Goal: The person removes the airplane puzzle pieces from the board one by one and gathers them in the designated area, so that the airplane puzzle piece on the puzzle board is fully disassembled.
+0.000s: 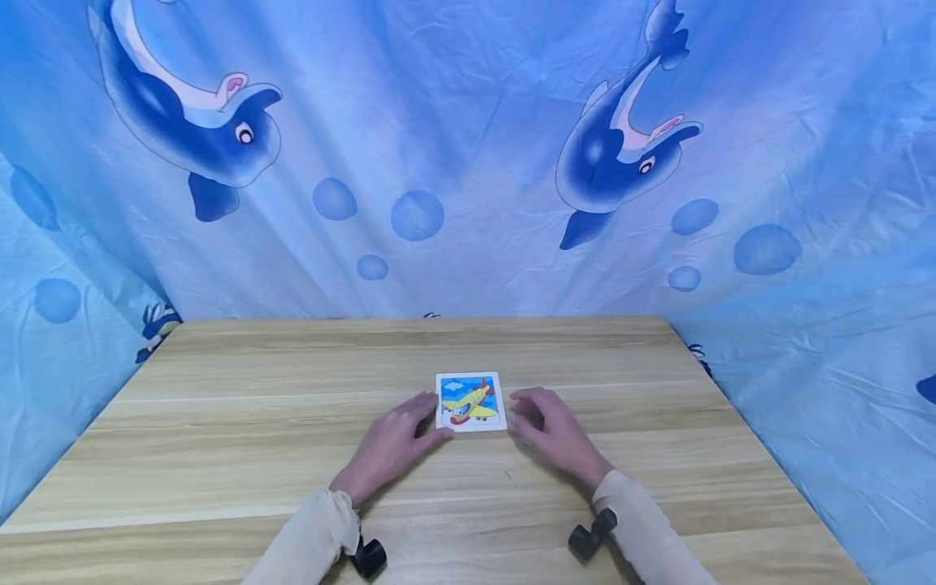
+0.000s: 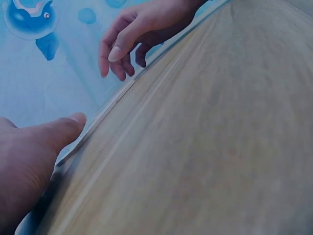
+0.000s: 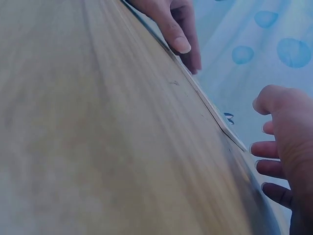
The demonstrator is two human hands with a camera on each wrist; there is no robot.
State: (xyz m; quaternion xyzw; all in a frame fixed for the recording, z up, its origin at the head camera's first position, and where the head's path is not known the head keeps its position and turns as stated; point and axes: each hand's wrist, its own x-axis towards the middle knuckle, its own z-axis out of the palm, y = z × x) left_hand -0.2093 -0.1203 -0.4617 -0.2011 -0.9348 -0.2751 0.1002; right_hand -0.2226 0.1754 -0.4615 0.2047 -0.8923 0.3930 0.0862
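Observation:
A small square picture board (image 1: 472, 402) with a white border lies flat on the wooden table; it shows a yellow cartoon airplane with red parts against blue sky. At its left side is my left hand (image 1: 395, 443), fingertips right at the edge and the straight thumb by the near left corner. My right hand (image 1: 556, 431) stands just off the right edge, fingers loosely bent with nothing between them. Seen from the right wrist, the board's thin edge (image 3: 210, 107) runs between the two hands. The left wrist view shows the left thumb (image 2: 66, 131) extended beside that edge.
The wood-grain table (image 1: 256, 398) reaches back to a blue curtain (image 1: 468, 162) printed with dolphins and bubbles. More curtain hangs along both sides. Small black cameras are strapped at both sleeve cuffs, close over the tabletop.

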